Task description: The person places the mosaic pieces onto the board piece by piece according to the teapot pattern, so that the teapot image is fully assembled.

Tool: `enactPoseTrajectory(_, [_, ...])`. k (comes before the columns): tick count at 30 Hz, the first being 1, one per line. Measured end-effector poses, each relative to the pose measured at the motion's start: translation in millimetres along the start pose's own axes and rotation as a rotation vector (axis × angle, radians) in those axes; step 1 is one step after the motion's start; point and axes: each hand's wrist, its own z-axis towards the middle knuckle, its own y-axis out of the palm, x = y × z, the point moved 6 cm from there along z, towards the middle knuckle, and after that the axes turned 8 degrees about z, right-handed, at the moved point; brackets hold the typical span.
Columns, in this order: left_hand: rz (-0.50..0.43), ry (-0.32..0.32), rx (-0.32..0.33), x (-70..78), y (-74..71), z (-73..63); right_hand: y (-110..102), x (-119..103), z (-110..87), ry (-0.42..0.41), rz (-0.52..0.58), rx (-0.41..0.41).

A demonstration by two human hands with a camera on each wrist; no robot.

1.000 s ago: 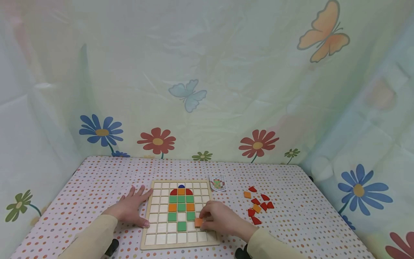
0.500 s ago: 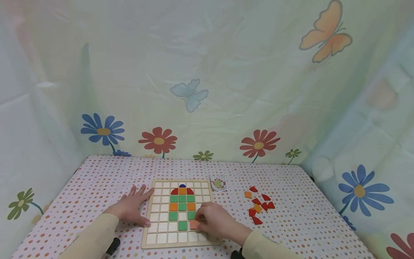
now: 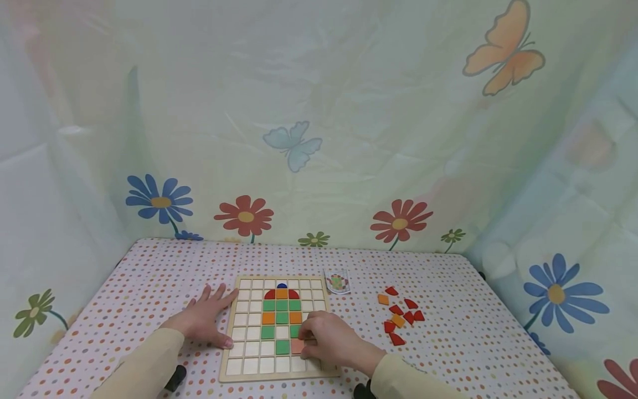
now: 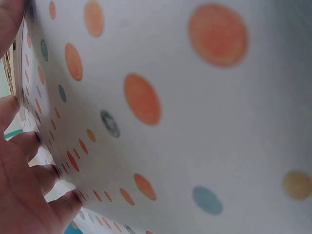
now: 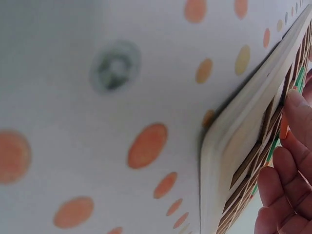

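Note:
My right hand [image 3: 331, 338] pinches an orange square tile [image 3: 297, 346] between thumb and fingers, low over the wooden grid board [image 3: 249, 366]. In the right wrist view the orange tile [image 5: 284, 126] stands tilted at the grid strips, right of a green tile [image 3: 282, 347]. My left hand [image 3: 201, 316] lies spread on the table with thumb and index fingertips at the board's left edge. Set in the grid are a small blue piece [image 3: 282, 286], red rounded pieces [image 3: 269, 295], and several green and orange squares [image 3: 268, 318].
Right of the board lie several loose red rounded pieces [image 3: 396, 339] and two orange squares [image 3: 383, 300]. A small picture card [image 3: 338, 282] rests by the board's upper right corner. The dotted tabletop [image 3: 174, 266] ends at a printed curtain [image 3: 349, 166].
My right hand has moved left with the orange tile, bringing it beside the lowest green tile. The left hand stays at the board's edge.

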Motion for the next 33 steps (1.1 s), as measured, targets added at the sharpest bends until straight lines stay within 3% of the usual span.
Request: enactPoseTrajectory(33, [0.007, 0.016, -0.002, -2.5, 1.6, 2.7, 2.0, 0.0, -0.4, -0.01, 0.069, 0.038])
